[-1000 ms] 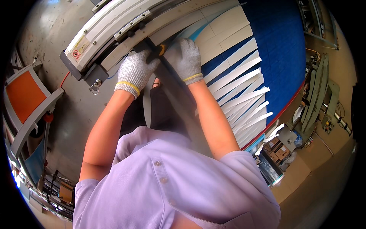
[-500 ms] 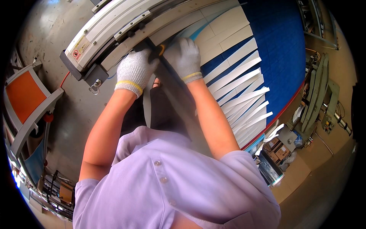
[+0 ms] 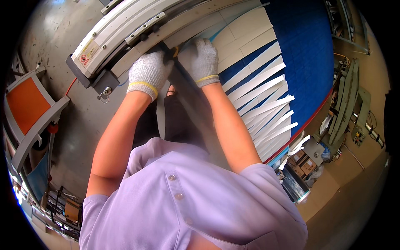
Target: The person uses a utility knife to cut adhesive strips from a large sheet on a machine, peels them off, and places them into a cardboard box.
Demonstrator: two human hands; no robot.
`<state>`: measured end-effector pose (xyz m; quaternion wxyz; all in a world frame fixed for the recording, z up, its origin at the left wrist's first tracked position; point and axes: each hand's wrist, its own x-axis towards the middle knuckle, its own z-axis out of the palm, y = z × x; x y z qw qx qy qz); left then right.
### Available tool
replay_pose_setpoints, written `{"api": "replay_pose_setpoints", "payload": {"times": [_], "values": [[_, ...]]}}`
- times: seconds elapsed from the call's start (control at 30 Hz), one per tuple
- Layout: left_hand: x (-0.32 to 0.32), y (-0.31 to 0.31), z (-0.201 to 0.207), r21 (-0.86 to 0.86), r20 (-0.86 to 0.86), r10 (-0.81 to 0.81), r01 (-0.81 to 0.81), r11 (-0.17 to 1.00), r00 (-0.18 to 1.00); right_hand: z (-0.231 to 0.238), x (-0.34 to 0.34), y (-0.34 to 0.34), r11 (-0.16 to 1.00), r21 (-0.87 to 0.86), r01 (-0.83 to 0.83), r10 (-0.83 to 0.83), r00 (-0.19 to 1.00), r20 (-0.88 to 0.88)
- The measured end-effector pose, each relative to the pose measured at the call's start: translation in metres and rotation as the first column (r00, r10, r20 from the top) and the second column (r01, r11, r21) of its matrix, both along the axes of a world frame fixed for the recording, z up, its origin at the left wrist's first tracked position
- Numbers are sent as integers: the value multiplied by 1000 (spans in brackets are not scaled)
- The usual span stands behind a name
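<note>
My left hand, in a white knit glove with a yellow cuff band, is curled at the near edge of a long white machine beam. Its fingertips are hidden against a dark bar. My right hand, gloved alike, lies across the bar from it with fingers stretched forward over a pale surface. A yellow curved piece shows between the hands. Beside the right hand, cream-white sheet material and several loose white strips lie on a blue table.
A metal ring hangs from the beam's near end. At left stands a grey frame with an orange panel. Cardboard boxes and green-grey machinery are on the right beyond the table's red edge.
My right hand has shifted slightly forward and left. The left hand has moved only a little. The strips and the beam look unchanged.
</note>
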<state>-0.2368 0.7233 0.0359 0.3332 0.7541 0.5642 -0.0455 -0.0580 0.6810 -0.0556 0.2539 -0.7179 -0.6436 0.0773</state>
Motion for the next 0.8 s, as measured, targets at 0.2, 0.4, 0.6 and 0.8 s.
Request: {"api": "replay_pose_setpoints", "payload": {"times": [0.2,0.4,0.6,0.8], "values": [[3,2,-1,-10,-9,21,-21,1000,1000,2,-2,1,1000,-1,31,-31,999,-15],[1,2,-6,-24,30,23,-23,999,999,-6,2,2,999,34,9,-11,999,44],[-2,2,0,-97,62,45,-39,995,997,22,-13,11,967,-115,225,-241,959,-148],[-2,2,-1,-101,50,30,-25,995,998,25,-17,23,929,-215,301,-327,940,-96]]}}
